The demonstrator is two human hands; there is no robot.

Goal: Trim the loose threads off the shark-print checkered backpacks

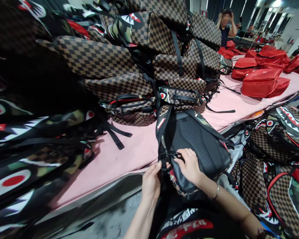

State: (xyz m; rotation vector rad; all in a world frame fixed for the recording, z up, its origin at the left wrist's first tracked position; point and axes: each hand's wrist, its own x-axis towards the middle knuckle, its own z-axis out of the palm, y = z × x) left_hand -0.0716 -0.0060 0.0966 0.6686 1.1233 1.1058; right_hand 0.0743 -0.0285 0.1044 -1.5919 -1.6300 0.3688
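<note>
A backpack (189,132) lies with its black padded back panel up, at the near edge of the pink-covered table. At its left side, my left hand (151,181) pinches a black strap (164,162) near a dark buckle or adjuster. My right hand (189,166) rests over the lower part of the panel, its fingers closed on a small black strap piece close to the left hand's fingertips. Exactly how the strap runs through the small fitting is too small to make out. The shoulder straps lie along both sides of the panel.
Checkered backpacks (97,56) are piled high behind the work spot. More bags with shark faces (12,181) stack up at the left. Red bags (260,81) lie on the pink table (129,149) further right. Other backpacks (284,132) heap beside me at the right. A person (225,28) is in the background.
</note>
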